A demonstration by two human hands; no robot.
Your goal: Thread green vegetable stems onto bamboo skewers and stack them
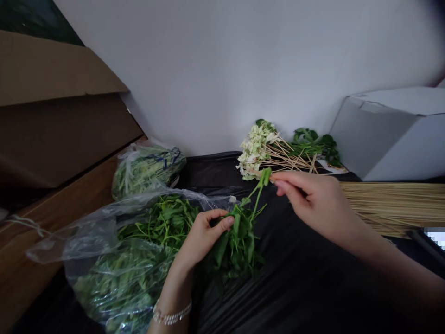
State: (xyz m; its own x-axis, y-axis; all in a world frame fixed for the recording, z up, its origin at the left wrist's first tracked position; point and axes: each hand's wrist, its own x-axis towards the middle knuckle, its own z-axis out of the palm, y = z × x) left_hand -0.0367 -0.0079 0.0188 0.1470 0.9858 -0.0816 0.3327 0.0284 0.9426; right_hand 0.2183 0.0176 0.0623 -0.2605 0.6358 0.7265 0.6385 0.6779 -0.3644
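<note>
My left hand (205, 236) is closed in a pinch on a bunch of leafy greens (239, 246), whose leaves hang down over the black plastic sheet (295, 278). Higher and to the right, my right hand (313, 195) pinches what looks like a thin wooden skewer, largely hidden by the fingers. Folded green stems (266, 176) sit at its fingertips, and they run down to the bunch in my left hand. An opened clear plastic bag (90, 236) full of loose greens (170, 218) lies beside my left forearm.
Skewers with pale leaves (255, 150) and skewered greens (313, 144) lie by the wall. Long bare skewers (375, 202) are stacked at right, below a white box (392, 134). A second bag of greens (146, 169) and a cardboard box (62, 116) stand left.
</note>
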